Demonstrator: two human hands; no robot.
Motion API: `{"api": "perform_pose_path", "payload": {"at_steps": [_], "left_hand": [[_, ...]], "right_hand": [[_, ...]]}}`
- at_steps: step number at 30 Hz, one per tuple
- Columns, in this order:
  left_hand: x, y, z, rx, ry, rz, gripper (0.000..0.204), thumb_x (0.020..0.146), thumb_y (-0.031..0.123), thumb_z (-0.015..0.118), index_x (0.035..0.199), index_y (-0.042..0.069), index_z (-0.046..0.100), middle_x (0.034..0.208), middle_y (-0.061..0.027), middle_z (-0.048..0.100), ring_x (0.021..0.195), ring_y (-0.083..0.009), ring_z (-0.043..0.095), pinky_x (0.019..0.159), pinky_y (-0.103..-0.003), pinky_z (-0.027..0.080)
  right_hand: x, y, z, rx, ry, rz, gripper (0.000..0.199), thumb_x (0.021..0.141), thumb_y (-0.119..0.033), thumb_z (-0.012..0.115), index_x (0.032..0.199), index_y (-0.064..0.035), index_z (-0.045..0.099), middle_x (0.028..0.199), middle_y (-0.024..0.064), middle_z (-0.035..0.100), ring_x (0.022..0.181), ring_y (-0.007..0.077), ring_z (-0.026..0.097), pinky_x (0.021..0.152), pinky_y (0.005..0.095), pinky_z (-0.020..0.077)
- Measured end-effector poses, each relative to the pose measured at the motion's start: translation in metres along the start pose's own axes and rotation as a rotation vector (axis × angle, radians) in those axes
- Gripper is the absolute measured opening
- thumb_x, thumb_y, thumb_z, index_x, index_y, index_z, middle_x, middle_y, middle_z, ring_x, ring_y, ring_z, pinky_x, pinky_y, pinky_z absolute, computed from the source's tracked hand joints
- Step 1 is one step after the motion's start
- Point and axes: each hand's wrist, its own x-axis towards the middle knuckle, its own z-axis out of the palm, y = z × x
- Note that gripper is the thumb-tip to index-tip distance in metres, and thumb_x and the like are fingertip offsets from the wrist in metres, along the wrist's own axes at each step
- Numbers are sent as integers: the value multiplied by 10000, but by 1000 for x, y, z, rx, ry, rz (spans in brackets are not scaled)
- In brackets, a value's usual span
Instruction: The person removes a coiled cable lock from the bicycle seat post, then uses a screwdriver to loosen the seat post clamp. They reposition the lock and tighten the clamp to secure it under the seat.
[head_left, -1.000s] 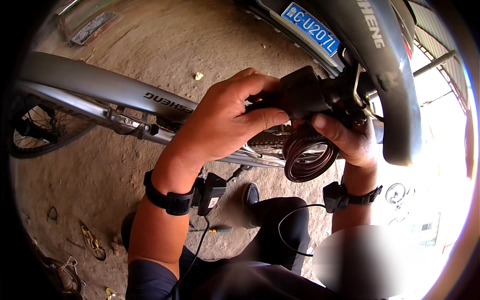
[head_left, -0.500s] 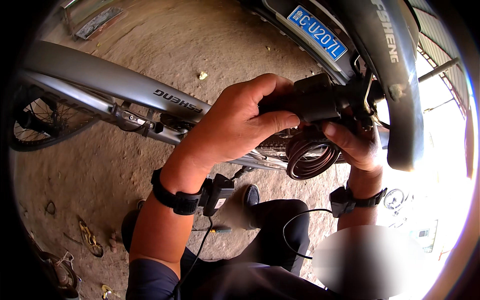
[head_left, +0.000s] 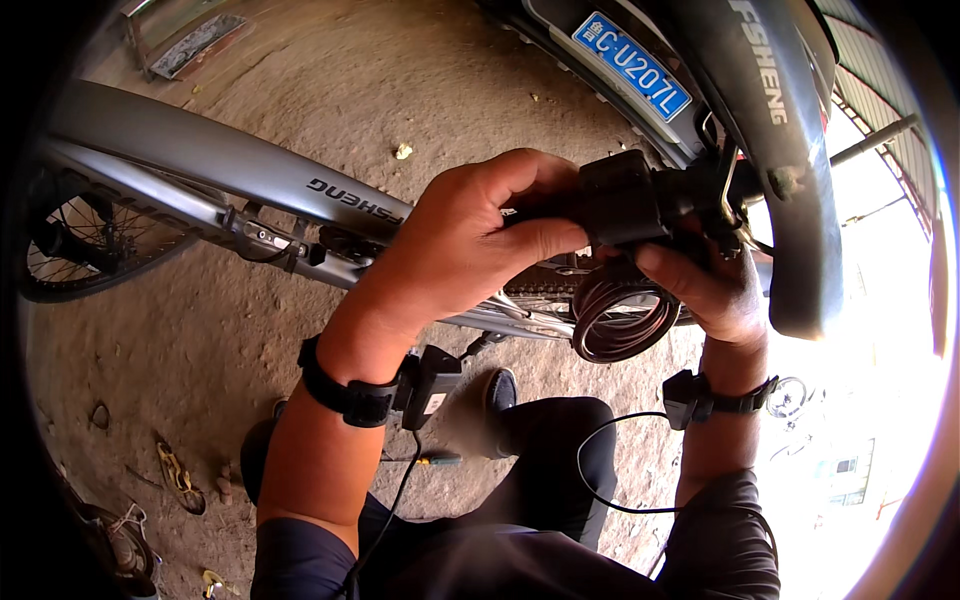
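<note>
My left hand [head_left: 470,240] wraps over a black boxy part [head_left: 620,200] fixed under the black bicycle saddle [head_left: 770,130]. From below, my right hand [head_left: 715,290] grips the same black part, its fingers under it. A coiled dark cable lock [head_left: 620,320] hangs just beneath both hands. The grey bicycle frame tube [head_left: 220,160] runs from the left toward the hands. Both wrists carry black bands with small devices and wires.
A blue licence plate [head_left: 632,65] on another vehicle sits at the top. The bicycle's wheel [head_left: 80,240] is at the left. Bare dirt ground [head_left: 330,80] lies beneath, with scraps and debris at lower left. My bent knee [head_left: 550,450] is below the hands.
The view has shifted slightly, and the hands and saddle sit a little higher in the picture. Both hands keep their grip on the black part.
</note>
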Motion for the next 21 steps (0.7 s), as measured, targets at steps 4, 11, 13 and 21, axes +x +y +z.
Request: {"api": "perform_pose_path", "payload": {"at_steps": [4, 11, 13, 21], "left_hand": [[-3, 0, -4, 56, -14, 62, 430, 865, 39, 790, 1260, -13, 628, 1125, -66, 704, 1052, -158, 670, 949, -309, 528], [-3, -7, -3, 58, -8, 121, 407, 882, 78, 788, 1246, -12, 630, 1107, -69, 707, 1037, -161, 671, 941, -310, 527], [-3, -8, -3, 103, 2, 159, 391, 891, 90, 783, 1237, -10, 631, 1091, -70, 709, 1020, -157, 669, 929, -307, 526], [-4, -6, 3, 138, 54, 223, 316, 896, 77, 758, 1173, -8, 633, 1057, -141, 715, 963, -256, 707, 865, -350, 554]], "right_hand": [[1, 2, -1, -79, -33, -21, 445, 901, -69, 718, 1312, 51, 596, 1140, 174, 717, 1043, 271, 709, 952, 396, 563], [1, 3, 3, -74, -47, -43, 471, 908, -63, 705, 1342, 50, 563, 1151, 182, 707, 1044, 283, 707, 939, 408, 568], [2, 2, 1, -44, -58, -51, 479, 910, -61, 701, 1351, 50, 553, 1155, 184, 705, 1044, 286, 706, 935, 412, 570], [7, 1, 0, 143, -116, -52, 560, 897, -37, 709, 1401, 33, 476, 1233, 192, 643, 1090, 301, 677, 948, 426, 566]]}}
